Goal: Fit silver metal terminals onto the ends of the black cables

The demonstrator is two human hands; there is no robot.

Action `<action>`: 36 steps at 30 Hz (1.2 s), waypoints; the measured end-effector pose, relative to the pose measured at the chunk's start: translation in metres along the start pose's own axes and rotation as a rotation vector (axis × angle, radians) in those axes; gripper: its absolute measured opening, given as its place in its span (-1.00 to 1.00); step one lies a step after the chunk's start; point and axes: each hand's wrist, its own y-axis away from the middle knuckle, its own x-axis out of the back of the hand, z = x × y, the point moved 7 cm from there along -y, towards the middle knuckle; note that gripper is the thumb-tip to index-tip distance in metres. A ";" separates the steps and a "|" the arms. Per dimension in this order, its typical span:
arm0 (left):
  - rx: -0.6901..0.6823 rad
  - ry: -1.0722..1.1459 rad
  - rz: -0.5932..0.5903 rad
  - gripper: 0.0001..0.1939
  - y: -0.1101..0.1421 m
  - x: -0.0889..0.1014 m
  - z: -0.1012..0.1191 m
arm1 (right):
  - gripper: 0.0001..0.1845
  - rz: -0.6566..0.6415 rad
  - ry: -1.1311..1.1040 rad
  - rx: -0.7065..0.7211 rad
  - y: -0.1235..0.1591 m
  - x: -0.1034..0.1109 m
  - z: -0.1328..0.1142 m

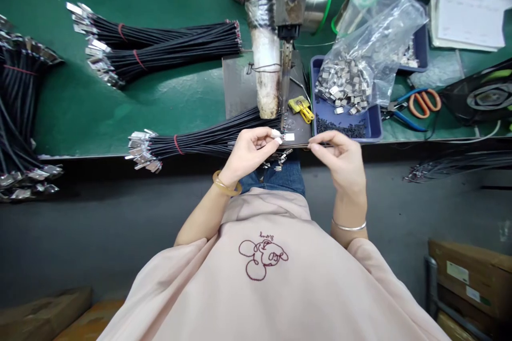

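Observation:
My left hand (254, 152) is closed in a pinch at the table's front edge, where a silver metal plug connector (289, 137) sticks out just past the fingertips. Its cable is mostly hidden by the fingers. Beside and behind that hand runs a bundle of black cables (200, 141), tied with a red band, with metal plugs at its left end. My right hand (340, 157) is pinched too, a short way right of the connector; whatever sits between thumb and forefinger is too small to make out. Above the connector stands a vertical soldering tool (286, 80) on a bracket.
A white-wrapped hose (267, 74) comes down close above the left hand. A blue tray (372, 122) holds metal shells and small black parts. Pliers (404, 117), orange-handled scissors (424, 104), a yellow clip (304, 110), solder spools and further cable bundles (160, 53) lie around.

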 end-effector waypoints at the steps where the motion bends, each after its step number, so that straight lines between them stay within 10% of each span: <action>1: -0.004 -0.008 0.022 -0.84 0.000 0.001 -0.001 | -0.84 -0.050 -0.018 -0.019 0.005 -0.009 0.000; 15: -0.180 -0.376 0.105 -0.90 0.008 -0.003 0.004 | -0.83 0.031 0.427 0.276 0.009 -0.046 -0.019; 25: -0.113 -0.135 -0.024 -0.85 0.007 -0.002 0.003 | -0.73 -0.129 -0.193 -0.041 -0.006 -0.049 0.013; 36: -0.102 -0.149 0.070 -0.84 0.006 -0.003 -0.002 | -0.71 0.010 -0.013 0.045 -0.002 -0.046 0.001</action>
